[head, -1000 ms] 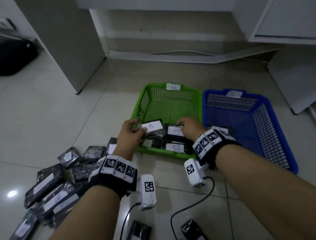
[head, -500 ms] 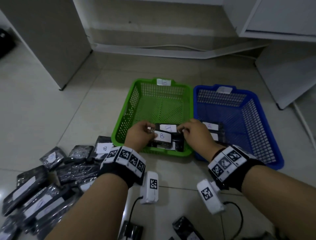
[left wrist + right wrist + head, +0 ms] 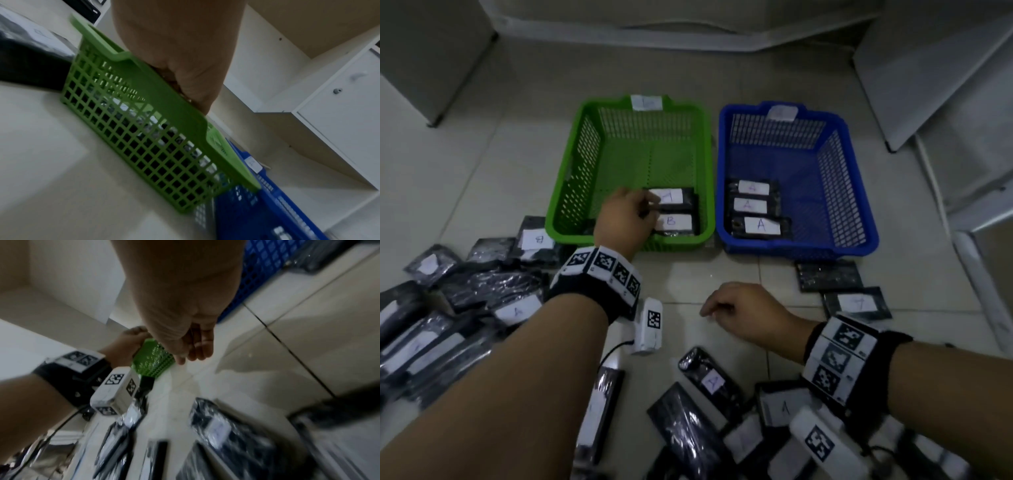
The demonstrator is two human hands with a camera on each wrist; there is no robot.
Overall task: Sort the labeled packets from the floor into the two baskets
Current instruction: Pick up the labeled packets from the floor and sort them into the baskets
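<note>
The green basket (image 3: pixel 553 228) holds two black labeled packets at its front right: one marked B (image 3: pixel 674 222) and another (image 3: pixel 671 197) behind it. My left hand (image 3: pixel 652 210) reaches over the front rim to their left ends; its fingers are hidden, also in the left wrist view (image 3: pixel 185 68). The blue basket (image 3: pixel 861 192) holds three packets marked A (image 3: pixel 760 224). My right hand (image 3: pixel 705 311) hovers over the bare floor in front of the baskets, fingers (image 3: pixel 197 348) loosely curled and empty. An A packet (image 3: pixel 710 380) lies just below it.
Many black packets lie on the floor: a pile at left (image 3: pixel 513 310), a pile in front (image 3: pixel 780 407), two at right (image 3: pixel 859 303). White cabinets stand at far left (image 3: pixel 424 51) and right (image 3: pixel 945 85). A cable (image 3: pixel 613 351) runs from my left wrist.
My right hand has drawn back out of the green basket to above the floor nearer me. The B packet now lies flat in the basket; my left hand stays at it.
</note>
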